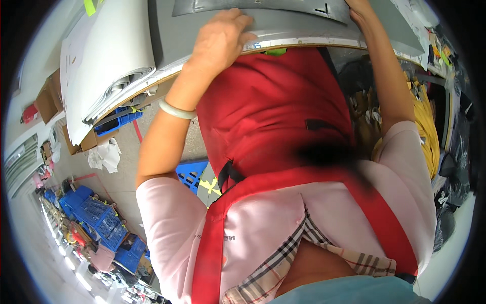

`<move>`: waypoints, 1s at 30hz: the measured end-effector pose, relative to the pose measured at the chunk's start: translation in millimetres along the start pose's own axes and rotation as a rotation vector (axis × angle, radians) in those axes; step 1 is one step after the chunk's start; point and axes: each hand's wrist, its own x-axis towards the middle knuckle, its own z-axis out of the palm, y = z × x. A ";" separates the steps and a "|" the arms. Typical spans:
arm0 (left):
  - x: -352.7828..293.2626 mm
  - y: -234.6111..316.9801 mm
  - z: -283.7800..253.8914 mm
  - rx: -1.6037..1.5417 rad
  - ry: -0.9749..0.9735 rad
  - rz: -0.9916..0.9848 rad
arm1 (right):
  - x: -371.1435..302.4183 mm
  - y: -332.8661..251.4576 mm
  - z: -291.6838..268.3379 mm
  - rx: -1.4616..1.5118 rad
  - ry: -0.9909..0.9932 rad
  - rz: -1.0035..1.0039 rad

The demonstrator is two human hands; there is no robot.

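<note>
A dark grey, curved-edged sheet with black marks lies on the grey tabletop at the top of the head view. My left hand rests over the sheet's lower left edge, fingers stretched forward and thumb apart. Its wrist wears a pale bangle. At the sheet's right end is my right hand, touching its edge. The picture's upper rim cuts off most of those fingers, so their grip is hidden.
A thick roll of white sheets hangs over the table's left side. Below are a blue crate and crumpled white paper. Yellow material and black bags stand at right. Blue carts and a person are farther left.
</note>
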 end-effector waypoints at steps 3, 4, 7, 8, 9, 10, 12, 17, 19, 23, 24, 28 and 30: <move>14.8 -14.2 -1.8 -0.262 -0.159 -0.224 | 3.1 0.8 -4.7 0.029 -0.013 0.071; 19.3 -18.2 -3.5 -0.380 -0.220 -0.335 | 5.2 0.2 -5.2 -0.022 -0.007 0.073; 22.4 -18.3 -6.5 -0.380 -0.213 -0.325 | 5.6 -1.2 -6.4 -0.127 0.010 0.052; 21.3 -16.1 -7.5 -0.373 -0.206 -0.299 | 4.7 -0.3 -4.6 -0.122 0.014 0.027; 16.2 -12.6 -7.2 -0.349 -0.160 -0.261 | 4.2 -1.3 -1.9 -0.117 0.016 -0.001; 7.7 -8.4 -4.2 -0.325 -0.116 -0.223 | 3.1 -2.5 -0.3 -0.124 0.022 -0.012; 0.4 -2.2 2.3 -0.194 -0.027 -0.127 | -0.5 -3.9 2.0 -0.142 0.036 -0.032; 2.5 4.9 9.1 -0.066 0.042 -0.097 | -0.3 1.0 0.8 -0.108 0.028 -0.070; 9.0 0.7 4.1 -0.190 -0.025 -0.214 | 5.2 4.4 -1.2 -0.099 0.025 -0.051; 11.8 -4.8 -0.6 -0.252 -0.060 -0.319 | 8.7 2.2 3.2 0.019 -0.023 0.013; 8.7 -3.7 -1.2 -0.251 -0.064 -0.343 | 7.2 2.1 5.0 0.046 -0.033 0.027; -9.5 -6.2 -2.9 -0.443 0.144 -0.337 | 14.8 8.9 -6.2 0.158 -0.044 0.085; -20.3 -3.9 -12.8 -0.374 0.220 -0.357 | 14.0 7.8 -7.4 0.145 -0.016 0.070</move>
